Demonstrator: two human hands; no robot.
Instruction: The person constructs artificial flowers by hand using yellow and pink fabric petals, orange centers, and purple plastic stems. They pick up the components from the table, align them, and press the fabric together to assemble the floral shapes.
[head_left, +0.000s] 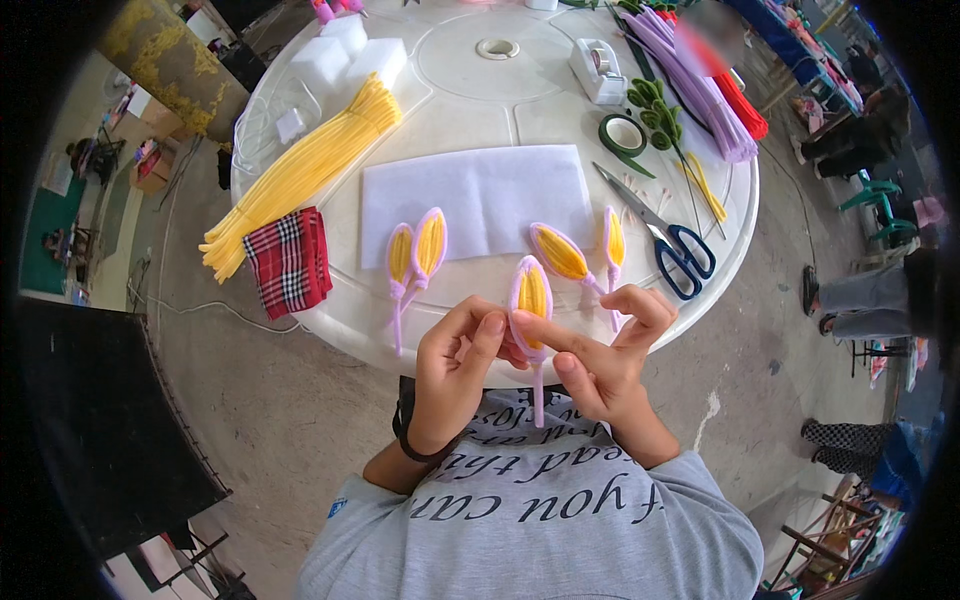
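Between my hands stands a petal of yellow pipe cleaners edged in lilac (532, 296), its short lilac stem pointing down. My left hand (466, 360) holds it from the left, fingers partly hidden behind it. My right hand (611, 356) touches its front with the index fingertip; thumb and other fingers are apart from it. Two similar petals (429, 244) lie crossed at the stems, left of my hands on the round white table (352, 330). Another two, one tilted (559, 251) and one more upright (614, 238), lie on the right, beyond my right hand. A folded white sheet (480, 199) lies behind them.
Navy-handled scissors (654, 225), green floral tape (622, 135), a tape dispenser (598, 71) and lilac pipe cleaners (690, 90) lie on the right. Yellow pipe cleaners (307, 172), a plaid cloth (289, 261) and white foam blocks (345, 56) lie on the left. Other people stand far right.
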